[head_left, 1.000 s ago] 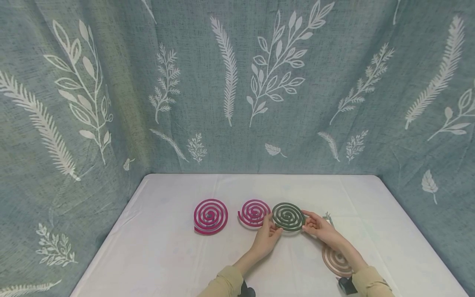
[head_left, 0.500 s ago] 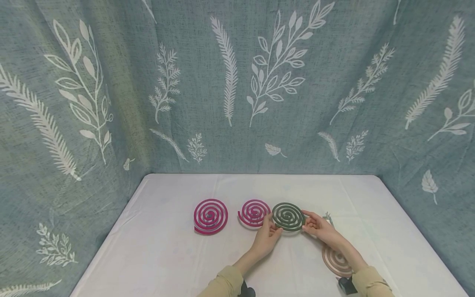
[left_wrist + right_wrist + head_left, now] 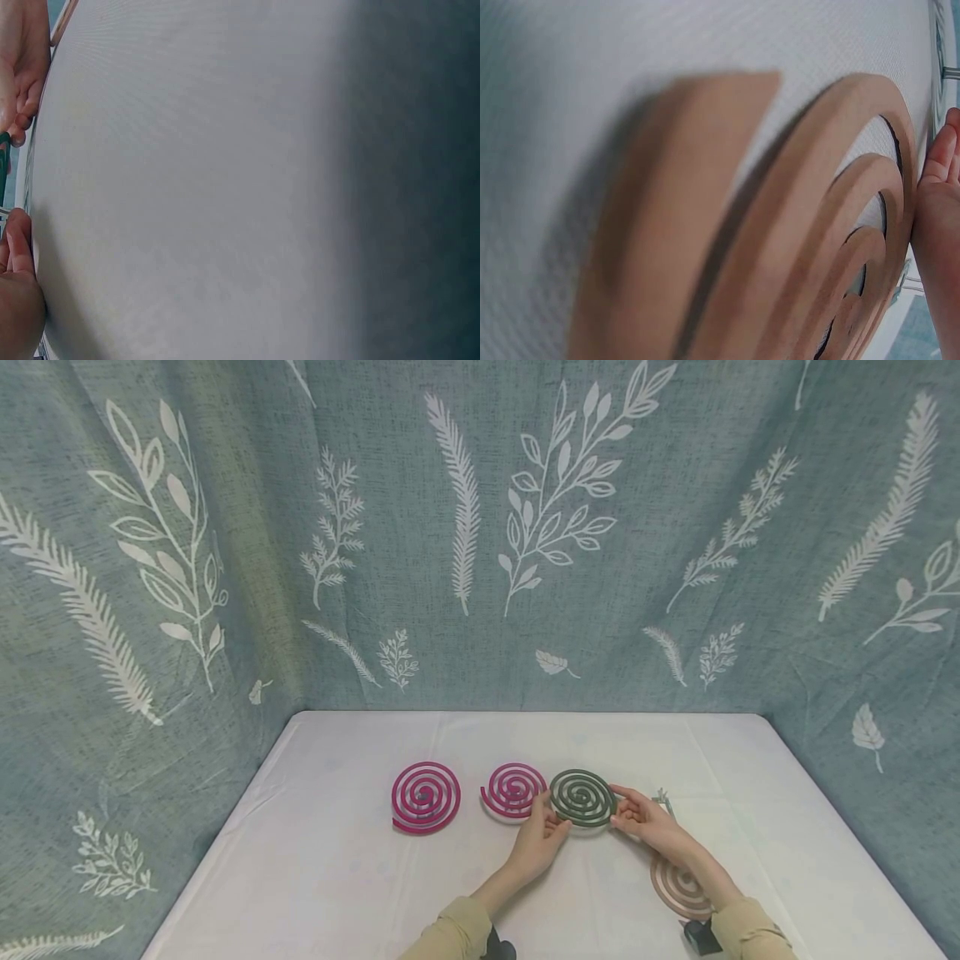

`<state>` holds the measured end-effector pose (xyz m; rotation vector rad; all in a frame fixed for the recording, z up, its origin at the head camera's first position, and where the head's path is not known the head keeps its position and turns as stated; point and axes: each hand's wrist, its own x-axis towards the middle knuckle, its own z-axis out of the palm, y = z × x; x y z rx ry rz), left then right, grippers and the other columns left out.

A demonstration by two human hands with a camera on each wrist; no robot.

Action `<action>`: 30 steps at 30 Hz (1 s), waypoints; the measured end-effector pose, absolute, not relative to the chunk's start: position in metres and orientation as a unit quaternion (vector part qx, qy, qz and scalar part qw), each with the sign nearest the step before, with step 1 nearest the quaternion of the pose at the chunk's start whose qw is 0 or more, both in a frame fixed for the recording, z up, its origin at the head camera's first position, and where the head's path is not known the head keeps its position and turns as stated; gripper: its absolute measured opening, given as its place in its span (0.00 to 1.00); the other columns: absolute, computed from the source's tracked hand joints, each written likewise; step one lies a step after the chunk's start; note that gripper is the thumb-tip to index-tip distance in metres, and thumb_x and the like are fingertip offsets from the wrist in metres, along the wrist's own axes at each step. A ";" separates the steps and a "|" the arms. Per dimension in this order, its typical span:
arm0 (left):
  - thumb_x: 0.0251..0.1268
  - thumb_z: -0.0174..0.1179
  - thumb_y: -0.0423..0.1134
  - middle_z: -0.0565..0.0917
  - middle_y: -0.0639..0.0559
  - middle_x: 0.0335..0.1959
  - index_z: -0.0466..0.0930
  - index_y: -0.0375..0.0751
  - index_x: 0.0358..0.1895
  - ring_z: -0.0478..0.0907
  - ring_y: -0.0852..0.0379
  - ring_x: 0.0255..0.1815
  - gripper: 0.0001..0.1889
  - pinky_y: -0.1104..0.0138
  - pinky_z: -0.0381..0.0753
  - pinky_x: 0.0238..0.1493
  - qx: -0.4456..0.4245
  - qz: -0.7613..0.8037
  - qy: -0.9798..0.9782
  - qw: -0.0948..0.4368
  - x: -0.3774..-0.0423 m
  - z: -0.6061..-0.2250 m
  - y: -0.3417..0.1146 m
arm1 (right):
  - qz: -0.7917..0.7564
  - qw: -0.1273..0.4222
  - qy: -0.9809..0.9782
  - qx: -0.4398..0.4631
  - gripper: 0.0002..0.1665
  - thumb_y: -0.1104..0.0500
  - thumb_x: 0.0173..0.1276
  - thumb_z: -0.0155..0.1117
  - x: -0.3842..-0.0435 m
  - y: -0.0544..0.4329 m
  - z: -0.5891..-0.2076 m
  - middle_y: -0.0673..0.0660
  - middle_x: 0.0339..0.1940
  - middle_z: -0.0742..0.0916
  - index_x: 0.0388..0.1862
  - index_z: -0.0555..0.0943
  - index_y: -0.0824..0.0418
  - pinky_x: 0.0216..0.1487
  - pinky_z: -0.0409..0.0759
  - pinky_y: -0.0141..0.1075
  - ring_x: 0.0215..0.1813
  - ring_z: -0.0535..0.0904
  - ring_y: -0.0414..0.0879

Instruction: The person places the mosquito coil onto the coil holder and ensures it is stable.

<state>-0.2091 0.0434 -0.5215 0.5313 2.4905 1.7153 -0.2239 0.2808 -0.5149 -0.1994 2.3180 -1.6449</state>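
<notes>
- Because it is lying apart from all fingers, the left magenta coil [image 3: 424,795] on the white table [image 3: 315,860] is needing no care at this moment.
- The second magenta coil [image 3: 514,791] is lying just beside the left hand [image 3: 534,847], whose fingers are overlapping its right edge in the head view. Whether they are touching it, I cannot tell; leaving a little gap there would be wiser, in my judgement.
- The left hand is not spreading: thumb and bent fingers are pinching the lower left edge of the green coil [image 3: 581,797].
- The green coil is staying between both hands; whether something underneath is also supporting it, I cannot tell. For doing this well, I think both hands should be holding at equal height, with light and even pressure, since a thin spiral could be bending or cracking.
- The right hand [image 3: 657,829] is gripping the opposite edge between thumb and fingers, so the coil is separating the two hands.
- Beside the right hand, a small metal piece [image 3: 663,797] is lying partly hidden.
- The brown coil [image 3: 799,195] is lying under the right forearm [image 3: 711,874]; keeping this wrist raised should be preventing a bump.
</notes>
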 end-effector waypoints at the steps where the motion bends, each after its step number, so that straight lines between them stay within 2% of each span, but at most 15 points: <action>1: 0.67 0.56 0.39 0.79 0.47 0.36 0.53 0.28 0.68 0.76 0.59 0.36 0.33 0.73 0.77 0.39 0.173 0.558 0.811 0.035 -0.209 -0.522 0.043 | -0.571 0.146 0.805 -0.068 0.44 0.56 0.66 0.63 -0.224 0.281 -0.515 0.54 0.41 0.76 0.73 0.54 0.69 0.40 0.77 0.24 0.38 0.73 0.36; 30: 0.69 0.54 0.41 0.78 0.50 0.37 0.53 0.29 0.69 0.75 0.63 0.37 0.32 0.73 0.77 0.42 0.168 0.548 0.818 0.041 -0.212 -0.525 0.042 | -0.566 0.144 0.810 -0.050 0.42 0.57 0.66 0.63 -0.224 0.278 -0.516 0.54 0.41 0.75 0.72 0.56 0.67 0.39 0.76 0.25 0.38 0.73 0.37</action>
